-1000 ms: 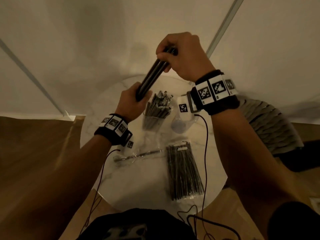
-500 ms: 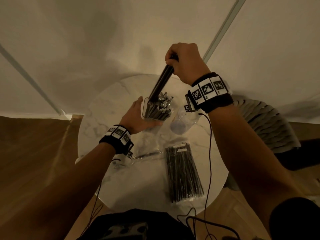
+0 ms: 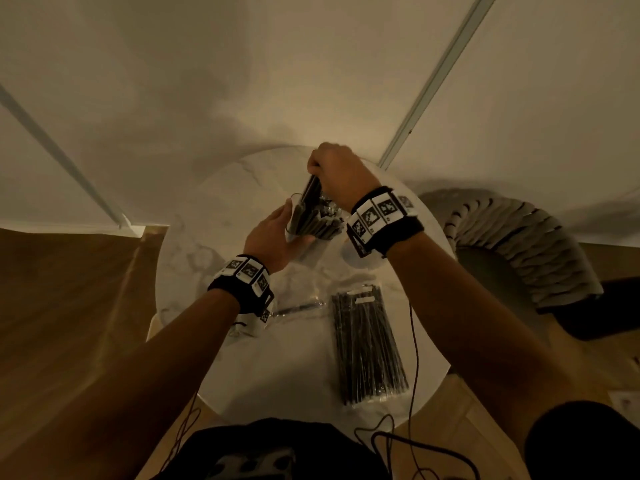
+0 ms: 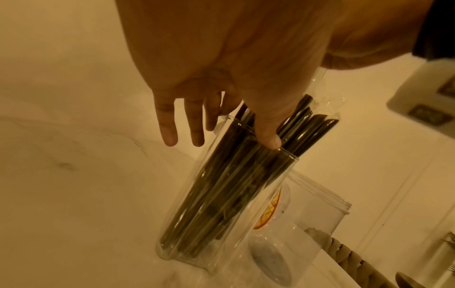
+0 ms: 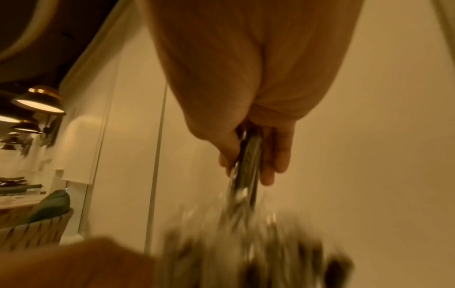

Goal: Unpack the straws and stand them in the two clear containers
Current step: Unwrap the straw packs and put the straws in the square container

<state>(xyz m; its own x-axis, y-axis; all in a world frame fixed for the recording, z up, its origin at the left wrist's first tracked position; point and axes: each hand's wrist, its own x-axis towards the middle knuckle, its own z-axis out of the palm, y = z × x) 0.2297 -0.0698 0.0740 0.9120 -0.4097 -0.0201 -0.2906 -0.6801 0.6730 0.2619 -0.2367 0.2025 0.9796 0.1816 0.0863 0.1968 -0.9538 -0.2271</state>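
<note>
On the round marble table (image 3: 277, 375) stands a clear container (image 3: 304, 226) (image 4: 221, 204) packed with dark straws. My right hand (image 3: 332, 171) (image 5: 248, 155) grips a bundle of dark straws (image 3: 310, 192) by its top, with the lower ends down in that container. My left hand (image 3: 282, 223) (image 4: 221, 134) is at the container's left side, fingers straight and thumb touching the rim. The second clear container (image 4: 307, 224), with an orange label, stands just to the right and holds no straws; my right wrist mostly hides it in the head view.
A sealed pack of dark straws (image 3: 369, 344) lies on the near right of the table. A crumpled clear wrapper (image 3: 298, 308) lies under my left wrist. A woven chair (image 3: 519, 244) stands right of the table. Cables (image 3: 414, 341) trail over the near edge.
My right hand has lowered the bundle from mid-air into the container. My left hand let go of the bundle's lower end and moved to the container's side.
</note>
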